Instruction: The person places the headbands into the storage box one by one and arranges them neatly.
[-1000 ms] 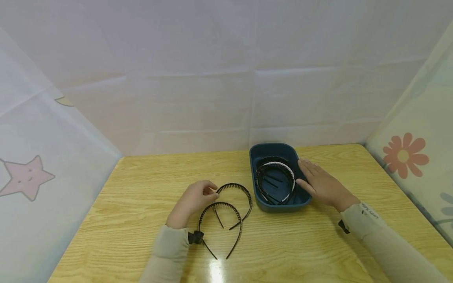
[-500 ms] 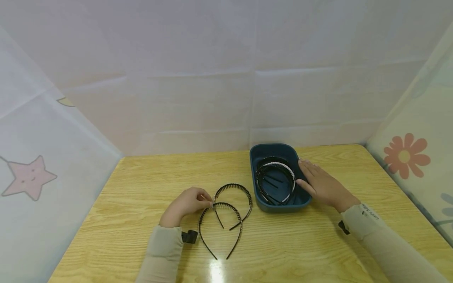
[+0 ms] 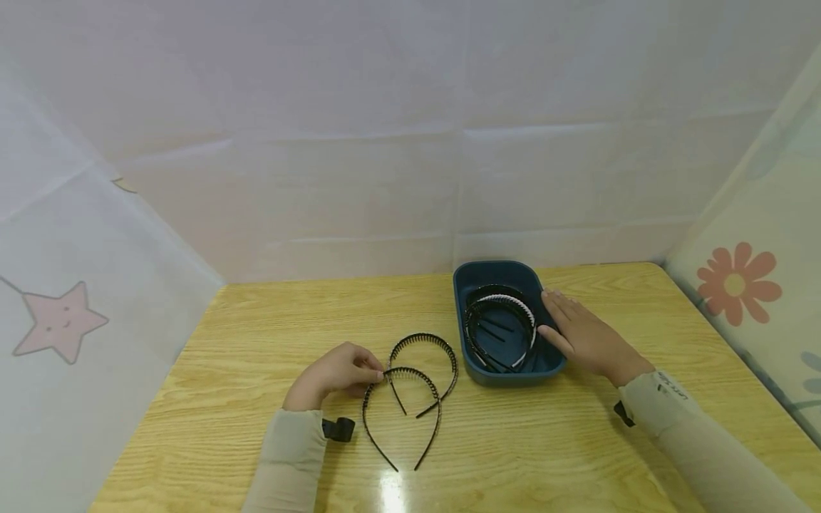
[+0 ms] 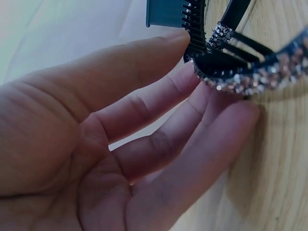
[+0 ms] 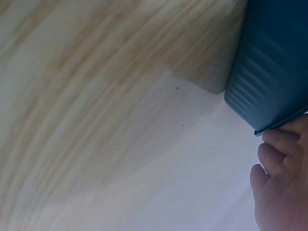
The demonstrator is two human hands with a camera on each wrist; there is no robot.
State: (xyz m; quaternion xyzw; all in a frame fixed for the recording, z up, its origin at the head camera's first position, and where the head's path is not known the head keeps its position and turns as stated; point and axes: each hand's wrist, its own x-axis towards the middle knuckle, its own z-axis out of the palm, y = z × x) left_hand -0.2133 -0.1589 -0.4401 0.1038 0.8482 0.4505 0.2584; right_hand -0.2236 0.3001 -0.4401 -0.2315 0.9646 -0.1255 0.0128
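Note:
My left hand (image 3: pixel 335 372) pinches a black toothed headband (image 3: pixel 439 413) at the upper left of its arch, thumb on one side and fingers on the other. The left wrist view shows this headband's outer face studded with sparkling stones (image 4: pixel 260 81). Just behind lies a second black toothed headband (image 3: pixel 456 367), partly overlapped by the first in the head view. My right hand (image 3: pixel 586 338) rests with straight fingers along the right rim of a blue plastic bin (image 3: pixel 509 380). Inside the bin are several headbands, black ones and a white twisted one (image 3: pixel 524 308).
Everything stands on a wood-grain table (image 3: pixel 256 342). A pale cloth wall (image 3: pixel 346 178) rises right behind the bin, and printed side walls flank the table at left and right.
My left hand has drawn back slightly to the left and closed finger and thumb on the nearer headband, which has shifted a little to the right. My right hand stays at the bin.

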